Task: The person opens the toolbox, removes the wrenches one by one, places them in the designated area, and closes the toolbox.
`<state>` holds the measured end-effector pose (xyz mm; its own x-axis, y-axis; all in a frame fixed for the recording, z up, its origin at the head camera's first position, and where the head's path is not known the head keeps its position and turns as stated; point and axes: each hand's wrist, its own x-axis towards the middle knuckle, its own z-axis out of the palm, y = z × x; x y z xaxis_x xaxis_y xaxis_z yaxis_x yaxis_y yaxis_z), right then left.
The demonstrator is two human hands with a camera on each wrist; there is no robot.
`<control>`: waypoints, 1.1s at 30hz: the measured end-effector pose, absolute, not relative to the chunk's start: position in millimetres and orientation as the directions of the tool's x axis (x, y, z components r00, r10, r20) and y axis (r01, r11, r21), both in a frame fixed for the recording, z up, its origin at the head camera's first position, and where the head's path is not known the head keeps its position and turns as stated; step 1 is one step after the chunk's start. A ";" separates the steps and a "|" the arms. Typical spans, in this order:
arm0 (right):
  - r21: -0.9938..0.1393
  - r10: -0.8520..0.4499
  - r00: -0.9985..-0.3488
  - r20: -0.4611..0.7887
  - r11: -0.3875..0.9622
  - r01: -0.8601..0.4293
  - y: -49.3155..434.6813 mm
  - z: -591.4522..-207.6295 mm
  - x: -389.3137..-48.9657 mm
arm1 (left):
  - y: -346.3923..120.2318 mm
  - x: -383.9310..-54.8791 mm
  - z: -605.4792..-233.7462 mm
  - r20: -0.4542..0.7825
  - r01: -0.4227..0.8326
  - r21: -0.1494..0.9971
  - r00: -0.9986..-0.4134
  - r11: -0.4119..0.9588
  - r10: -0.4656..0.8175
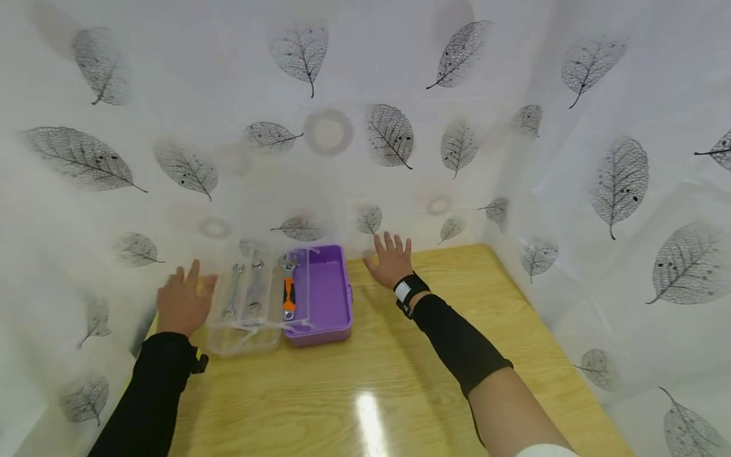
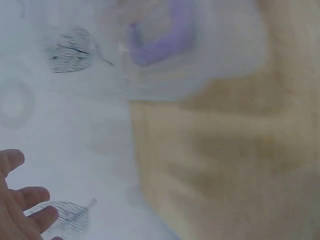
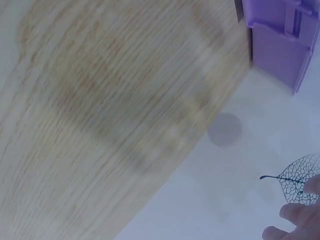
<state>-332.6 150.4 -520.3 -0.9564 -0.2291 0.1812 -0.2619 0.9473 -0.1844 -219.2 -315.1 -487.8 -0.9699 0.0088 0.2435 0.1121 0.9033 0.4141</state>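
Note:
A purple toolbox (image 1: pixel 328 285) stands at the back of the wooden table, its clear plastic lid (image 1: pixel 242 343) swung over to the left. In the see-through tray (image 1: pixel 244 319) lie two silver wrenches (image 1: pixel 233 291) and, to their right, an adjustable wrench (image 1: pixel 289 293) with an orange and black handle. My left hand (image 1: pixel 184 301) is just left of the tray, fingers spread and holding nothing. To the right of the toolbox, my right hand (image 1: pixel 391 261) has its fingers extended and holds nothing. The wrist views show the fingertips of the left hand (image 2: pixel 22 212) and right hand (image 3: pixel 302 217).
Behind and on both sides of the table (image 1: pixel 320 393) hangs a white curtain (image 1: pixel 354 76) printed with dark leaves. The table's back edge runs close behind the toolbox. Bright glare (image 1: pixel 370 422) lies on the front of the wood.

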 end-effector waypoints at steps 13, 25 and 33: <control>-0.184 -0.146 -0.987 0.068 0.971 -0.156 163.5 -526.8 -336.3 | -259.8 -244.7 -484.9 0.134 0.077 0.320 -0.990 0.944 0.035; -0.198 -0.178 -0.982 0.062 0.962 -0.187 163.1 -530.6 -329.2 | -243.4 -236.7 -493.3 0.039 0.010 0.384 -0.999 0.923 -0.006; -0.230 -0.188 -0.976 0.106 0.951 -0.208 167.2 -529.9 -321.8 | -240.6 -240.3 -498.9 0.087 0.029 0.389 -0.996 0.921 -0.005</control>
